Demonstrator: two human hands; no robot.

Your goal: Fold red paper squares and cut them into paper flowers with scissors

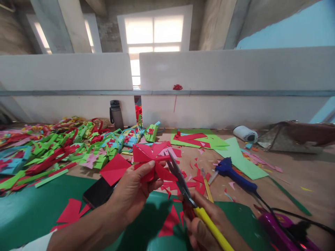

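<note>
Between the thumb and fingers of my left hand [138, 190] is a piece of red paper [145, 153], cut into several pointed flaps. My right hand [201, 219] grips a pair of scissors [180, 179] with yellow handles. The blades are parted slightly, their tips at the right edge of the red paper; whether they touch it I cannot tell. A separate red square [115, 169] shows just left of the paper, above a black phone [96, 191] that my left wrist partly covers. Red offcuts [169, 223] lie on the green mat [149, 232] under my hands.
Many folded green, blue and red paper pieces [54, 150] are heaped at left. A grey bottle [116, 116] stands by the white partition [209, 76]. At right are a blue glue gun [235, 176] with its cable, light green paper [239, 160], a purple device [285, 230] and a bag [295, 136].
</note>
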